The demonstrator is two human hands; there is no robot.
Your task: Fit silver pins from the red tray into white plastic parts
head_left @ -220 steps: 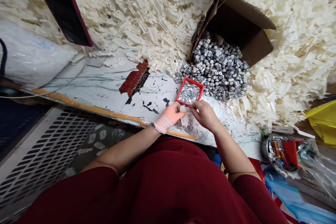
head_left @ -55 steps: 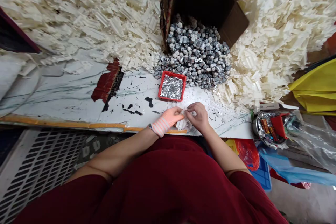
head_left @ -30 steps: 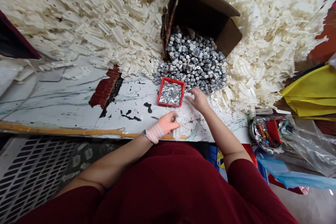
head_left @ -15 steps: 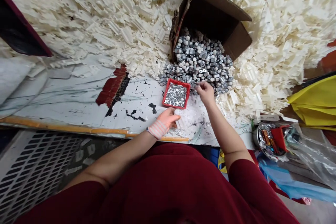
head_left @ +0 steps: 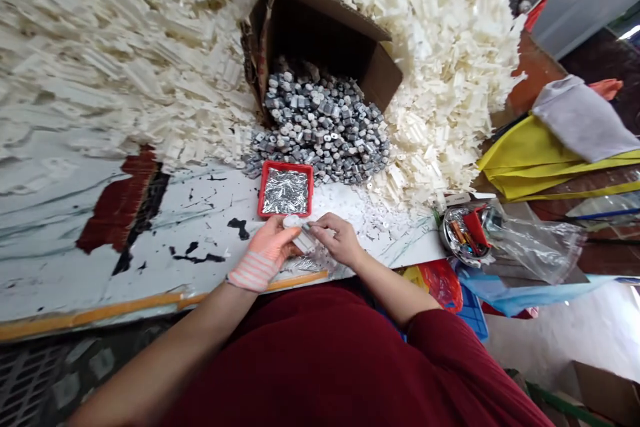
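My left hand [head_left: 264, 251], in an orange and white striped glove, is closed on a white plastic piece [head_left: 303, 240] above the table's front edge. Bare, my right hand [head_left: 336, 237] pinches a small grey part against the right side of that piece. Just behind my hands sits a red tray [head_left: 311, 190] full of thin metal pins. Beyond it, a heap of small grey and white parts [head_left: 325, 127] spills from a cardboard box [head_left: 383, 77] lying on its side. Some loose pins [head_left: 300, 264] lie beneath my hands.
Large piles of cream plastic pieces [head_left: 120, 67] cover the back of the table [head_left: 200, 213]. At the right are a metal bowl [head_left: 447, 240] of mixed items, a clear plastic bag [head_left: 545, 247] and yellow cloth [head_left: 525, 160]. Orange tape [head_left: 125, 307] runs along the front edge.
My right hand has come from the grey parts' heap to the white piece in my left hand. The view has shifted to the right, so the tray and box appear further left.
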